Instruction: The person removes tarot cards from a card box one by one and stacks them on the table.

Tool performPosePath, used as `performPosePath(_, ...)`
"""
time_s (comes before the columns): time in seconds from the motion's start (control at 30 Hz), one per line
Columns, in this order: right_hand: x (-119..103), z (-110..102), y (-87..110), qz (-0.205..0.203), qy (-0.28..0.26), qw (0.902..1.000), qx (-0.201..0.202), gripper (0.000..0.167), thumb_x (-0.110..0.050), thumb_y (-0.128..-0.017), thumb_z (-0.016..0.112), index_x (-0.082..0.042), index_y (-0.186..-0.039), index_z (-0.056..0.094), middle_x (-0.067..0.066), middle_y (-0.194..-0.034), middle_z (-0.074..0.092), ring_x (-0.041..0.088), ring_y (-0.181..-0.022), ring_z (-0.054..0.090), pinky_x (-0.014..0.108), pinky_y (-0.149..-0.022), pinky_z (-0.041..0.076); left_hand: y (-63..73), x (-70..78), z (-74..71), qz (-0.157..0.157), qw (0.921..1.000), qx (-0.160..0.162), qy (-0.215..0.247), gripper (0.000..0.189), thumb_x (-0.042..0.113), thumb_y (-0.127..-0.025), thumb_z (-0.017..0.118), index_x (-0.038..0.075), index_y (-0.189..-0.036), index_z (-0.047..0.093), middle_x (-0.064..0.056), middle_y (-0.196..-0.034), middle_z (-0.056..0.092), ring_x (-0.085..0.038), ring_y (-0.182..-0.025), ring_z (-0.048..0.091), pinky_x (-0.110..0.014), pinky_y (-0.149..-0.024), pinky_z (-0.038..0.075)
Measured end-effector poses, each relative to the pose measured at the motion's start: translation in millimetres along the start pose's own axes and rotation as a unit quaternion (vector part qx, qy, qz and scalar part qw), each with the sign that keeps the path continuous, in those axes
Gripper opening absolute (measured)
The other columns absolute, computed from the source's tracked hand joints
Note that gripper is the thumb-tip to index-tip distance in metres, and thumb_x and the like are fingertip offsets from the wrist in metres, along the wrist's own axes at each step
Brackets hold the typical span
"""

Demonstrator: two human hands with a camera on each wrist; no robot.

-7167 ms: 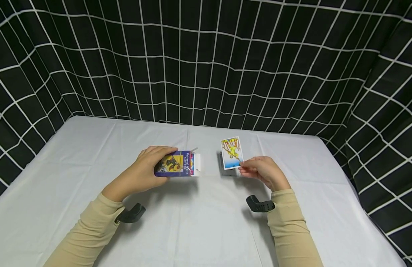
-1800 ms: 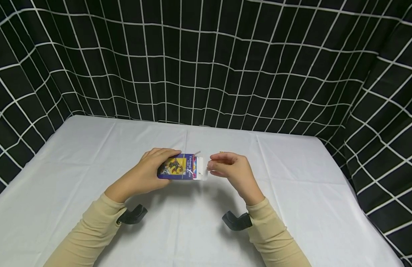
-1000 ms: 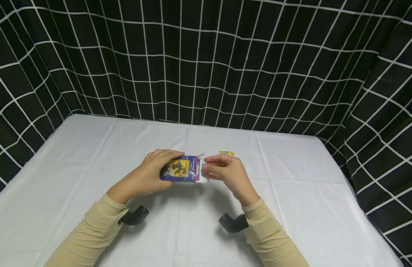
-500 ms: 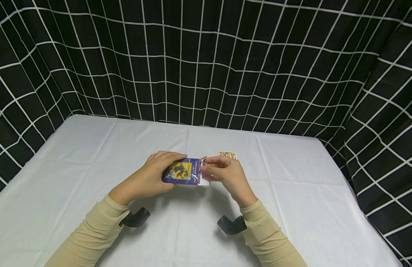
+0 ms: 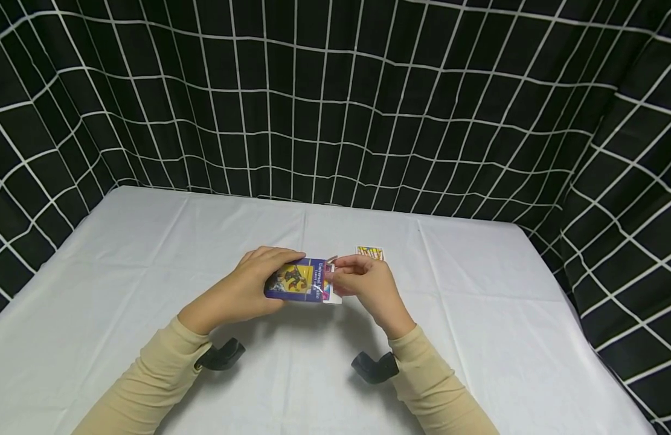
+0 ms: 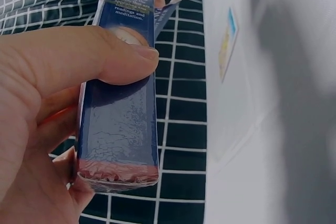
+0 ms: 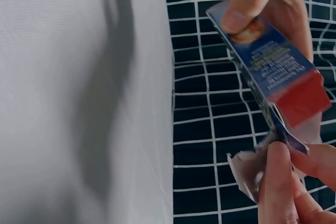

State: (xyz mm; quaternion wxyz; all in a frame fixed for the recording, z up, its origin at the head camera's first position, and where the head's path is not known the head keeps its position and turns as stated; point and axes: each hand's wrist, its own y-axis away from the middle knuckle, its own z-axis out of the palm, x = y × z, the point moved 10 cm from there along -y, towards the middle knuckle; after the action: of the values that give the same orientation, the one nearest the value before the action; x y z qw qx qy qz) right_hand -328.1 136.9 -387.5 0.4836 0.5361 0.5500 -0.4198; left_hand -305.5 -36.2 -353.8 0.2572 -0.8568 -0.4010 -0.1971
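My left hand (image 5: 245, 287) grips a purple-blue tarot card box (image 5: 294, 281) above the table, its open end facing right. Crinkled clear wrap covers the box end nearest the camera in the left wrist view. At the box mouth, bright colours show beside a white flap (image 5: 334, 297). My right hand (image 5: 370, 287) has its thumb and fingers at this mouth; in the right wrist view they pinch a blue flap (image 7: 296, 142) beside a crumpled strip (image 7: 247, 174). Behind the right hand lies a tarot card (image 5: 370, 252), its lower part hidden in the head view.
A white cloth (image 5: 476, 314) covers the table. Black curtain (image 5: 335, 103) with a white grid stands behind and on both sides. A black wrist mount (image 5: 221, 354) sits on the left sleeve, another wrist mount (image 5: 375, 367) on the right.
Earlier my right hand held the tarot card up; it now lies on the table. That hand has moved left to the box mouth, while the left hand and box shifted slightly right and nearer.
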Motion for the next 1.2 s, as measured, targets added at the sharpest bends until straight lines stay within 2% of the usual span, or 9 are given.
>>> performPosePath(0.3,-8,-13,-2.3,-0.016,0.014,0.9995,-0.021,0.035,-0.002,-0.083,0.07,0.007,-0.118,0.068,0.01,-0.094,0.069,0.01,-0.078,0.068,0.034,-0.075,0.061,-0.8,-3.0,-6.6,-0.004,1.0,0.004,-0.001,0.077,0.007,-0.071,0.076,0.01,-0.144,0.051,-0.01,-0.145,0.055,-0.03,-0.132,0.047,-0.052,-0.11,0.032)
performPosePath(0.67,-11,-26,-6.0,-0.019,0.033,0.9988,-0.031,0.033,-0.004,-0.085,0.071,0.01,-0.115,0.068,0.013,-0.101,0.072,0.009,-0.078,0.07,0.037,-0.079,0.06,-0.7,-6.8,-9.4,-0.015,0.9999,0.004,-0.006,0.077,0.007,-0.072,0.077,0.011,-0.144,0.051,-0.01,-0.145,0.054,-0.03,-0.134,0.046,-0.054,-0.111,0.031)
performPosePath(0.83,-13,-30,-7.2,-0.026,0.049,0.9981,-0.028,0.031,-0.007,-0.085,0.073,0.01,-0.111,0.07,0.015,-0.105,0.071,0.008,-0.078,0.07,0.036,-0.079,0.061,-0.9,-6.1,-8.7,-0.01,0.9999,0.003,-0.005,0.077,0.007,-0.072,0.077,0.011,-0.144,0.051,-0.01,-0.145,0.054,-0.03,-0.133,0.046,-0.054,-0.111,0.031)
performPosePath(1.07,-13,-43,-8.9,-0.024,0.06,0.9976,-0.025,0.031,-0.006,-0.086,0.072,0.011,-0.112,0.068,0.021,-0.12,0.068,0.008,-0.078,0.071,0.032,-0.076,0.061,0.4,-8.7,-10.4,-0.017,0.9998,0.009,-0.008,0.077,0.008,-0.072,0.078,0.01,-0.144,0.051,-0.012,-0.145,0.055,-0.032,-0.133,0.046,-0.054,-0.112,0.031)
performPosePath(1.2,-14,-51,-10.4,-0.018,0.07,0.997,-0.027,0.033,-0.006,-0.087,0.071,0.01,-0.115,0.068,0.021,-0.119,0.07,0.008,-0.078,0.071,0.031,-0.075,0.061,0.3,-10.1,-13.0,-0.02,0.9997,0.012,-0.01,0.076,0.009,-0.072,0.078,0.009,-0.144,0.051,-0.013,-0.144,0.055,-0.032,-0.133,0.046,-0.054,-0.11,0.031)
